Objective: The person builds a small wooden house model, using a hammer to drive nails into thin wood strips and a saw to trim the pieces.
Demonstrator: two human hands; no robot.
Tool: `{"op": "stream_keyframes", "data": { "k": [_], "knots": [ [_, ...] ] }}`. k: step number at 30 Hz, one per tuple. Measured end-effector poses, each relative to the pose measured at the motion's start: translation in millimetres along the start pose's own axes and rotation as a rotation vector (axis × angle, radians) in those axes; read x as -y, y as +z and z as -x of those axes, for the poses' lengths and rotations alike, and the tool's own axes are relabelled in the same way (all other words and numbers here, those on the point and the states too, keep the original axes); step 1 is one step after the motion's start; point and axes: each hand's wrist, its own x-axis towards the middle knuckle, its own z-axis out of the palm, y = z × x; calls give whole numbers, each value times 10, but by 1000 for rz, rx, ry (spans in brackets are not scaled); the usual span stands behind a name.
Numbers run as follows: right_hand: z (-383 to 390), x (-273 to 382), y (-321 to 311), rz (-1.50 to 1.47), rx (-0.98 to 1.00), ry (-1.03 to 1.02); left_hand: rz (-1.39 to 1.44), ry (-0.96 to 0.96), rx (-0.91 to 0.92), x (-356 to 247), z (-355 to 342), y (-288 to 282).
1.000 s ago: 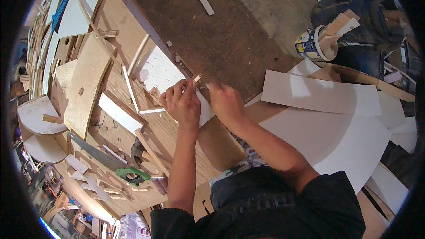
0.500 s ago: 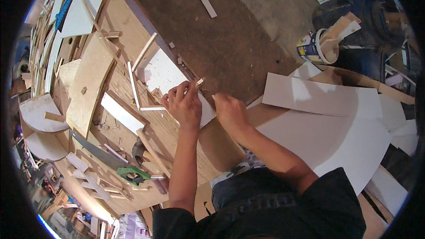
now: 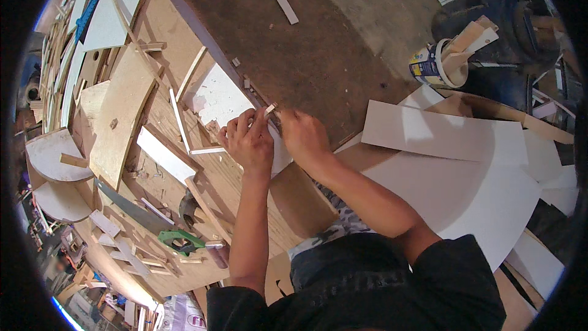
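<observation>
My left hand (image 3: 250, 142) is closed around a small pale wooden piece (image 3: 270, 110), whose end sticks out past the fingertips. Close beside it, my right hand (image 3: 301, 136) has its fingers curled in at that end; what they pinch, if anything, is hidden. Both hands are over a white board (image 3: 218, 98) at the edge of the wooden worktable. Left of my left hand, a thin white-edged strip (image 3: 180, 119) and a shorter strip (image 3: 207, 151) meet at a corner. Another narrow strip (image 3: 192, 73) slants above them.
A handsaw with a green handle (image 3: 182, 242) lies on the worktable (image 3: 245, 233), near a white-faced offcut (image 3: 164, 154) and a plywood sheet (image 3: 119, 116). At the right are large white panels (image 3: 450, 193) and a bucket of wood scraps (image 3: 429, 66). A loose strip (image 3: 285, 7) lies on the brown surface beyond.
My right hand has moved left and up, closing the gap to the wooden piece at my left fingertips. The left hand has shifted slightly left.
</observation>
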Motion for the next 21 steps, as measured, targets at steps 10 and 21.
{"op": "stream_keyframes", "data": {
  "k": [10, 21],
  "knots": [
    [97, -14, -55, -26, 65, 76, 15, 3, -6, -1, -18, -32],
    [193, -42, -142, -109, 18, 40, 53, -23, -13, 63, 31, 0]
  ]
}}
